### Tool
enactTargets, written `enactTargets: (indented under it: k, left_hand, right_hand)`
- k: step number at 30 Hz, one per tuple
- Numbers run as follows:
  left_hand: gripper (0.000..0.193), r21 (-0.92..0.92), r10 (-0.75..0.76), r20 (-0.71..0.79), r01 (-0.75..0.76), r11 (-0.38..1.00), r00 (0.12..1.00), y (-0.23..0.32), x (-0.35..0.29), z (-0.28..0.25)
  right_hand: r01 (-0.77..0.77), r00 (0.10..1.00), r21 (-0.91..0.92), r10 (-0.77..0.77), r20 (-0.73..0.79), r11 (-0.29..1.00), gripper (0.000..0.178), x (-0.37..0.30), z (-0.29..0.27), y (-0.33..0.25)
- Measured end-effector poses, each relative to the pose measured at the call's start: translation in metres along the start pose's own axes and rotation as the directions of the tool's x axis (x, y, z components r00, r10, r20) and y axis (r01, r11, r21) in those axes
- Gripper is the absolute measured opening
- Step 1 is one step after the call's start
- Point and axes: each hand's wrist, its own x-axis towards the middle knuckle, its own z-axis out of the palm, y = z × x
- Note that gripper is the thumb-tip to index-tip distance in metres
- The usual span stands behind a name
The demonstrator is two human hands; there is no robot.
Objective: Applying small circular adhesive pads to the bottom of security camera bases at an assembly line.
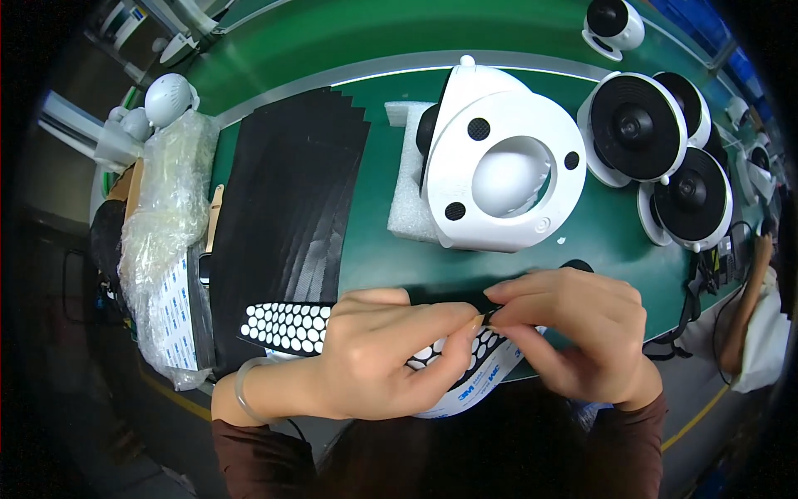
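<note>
My left hand [391,345] and my right hand [573,324] meet at the near edge of the table, thumbs and forefingers pinched together. A small black piece [490,314] shows between the right fingertips; what the left fingertips pinch is too small to make out. Under the left hand runs a black sheet with rows of white round stickers [287,327]. Beside it curls a white backing strip with blue print [478,391]. Beyond the hands, a white round-based device [445,166] lies tilted on a white foam block [407,208], its ring-shaped base showing three black round pads.
Black sheets [287,191] lie fanned out on the left, next to a clear plastic-wrapped bundle [170,216]. Several white devices with black round fronts [636,125] stand at right. Another person's arm [744,308] is at the far right. Behind runs a green ledge [374,41].
</note>
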Motion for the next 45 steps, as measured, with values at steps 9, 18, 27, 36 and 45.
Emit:
enactTargets:
  k: [9,18,27,36,45]
  left_hand:
    - [0.008,0.04,0.039,-0.022,-0.038,0.998,0.999,0.002,0.001,-0.002]
    - [0.007,0.079,0.044,-0.011,-0.043,0.996,0.999,0.004,0.0,-0.003]
    - [0.024,0.065,-0.183,-0.042,0.186,0.98,0.982,0.001,-0.002,0.002]
    - [0.055,0.092,-0.147,-0.046,0.151,0.984,0.988,-0.019,-0.004,0.008]
    - [0.052,0.105,-0.115,-0.056,0.12,0.987,0.992,-0.021,-0.004,0.011]
  right_hand:
    - [0.004,0.999,-0.01,-0.005,-0.04,1.0,0.016,0.002,0.003,-0.001]
    - [-0.022,1.0,-0.076,0.02,-0.024,0.997,0.016,0.002,0.0,-0.008]
    - [-0.351,0.819,0.21,0.408,-0.404,0.912,0.008,-0.015,-0.015,0.0]
    - [-0.385,0.747,0.544,0.598,-0.292,0.746,0.01,-0.001,0.01,0.013]
    - [-0.366,0.759,0.446,0.539,-0.365,0.817,0.009,0.002,0.012,0.015]
